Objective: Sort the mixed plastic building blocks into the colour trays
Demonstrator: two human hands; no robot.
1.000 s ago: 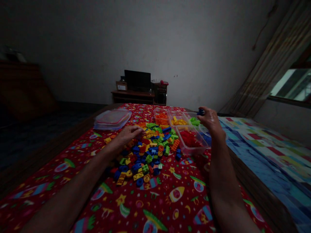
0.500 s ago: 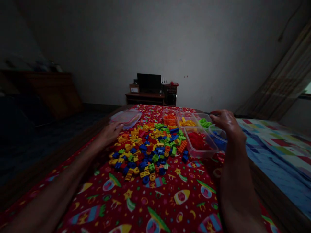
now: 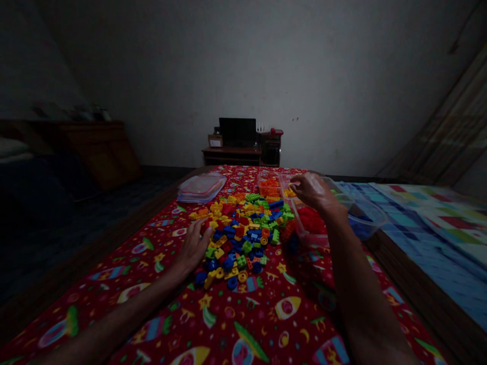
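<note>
The left hand [image 3: 191,247] had its fingers spread over the left edge of the heap of blocks [image 3: 249,238], the thumb well away from the rest; half a second earlier it was beside the lids [image 3: 201,187]. The right hand [image 3: 312,192] had crossed leftward from the tub of blue blocks [image 3: 360,219], its fingers bent narrow above the yellow blocks [image 3: 289,192] and the far end of the tub of red blocks [image 3: 310,220]. Whether they pinched anything could not be told; the dark blue piece seen there a second earlier no longer showed, so it had probably been let go. Beyond stood the orange blocks [image 3: 269,186]. Plenty remained unsorted: the mixed heap lay mid-scene on the red cloth [image 3: 262,304], left of the tubs.
</note>
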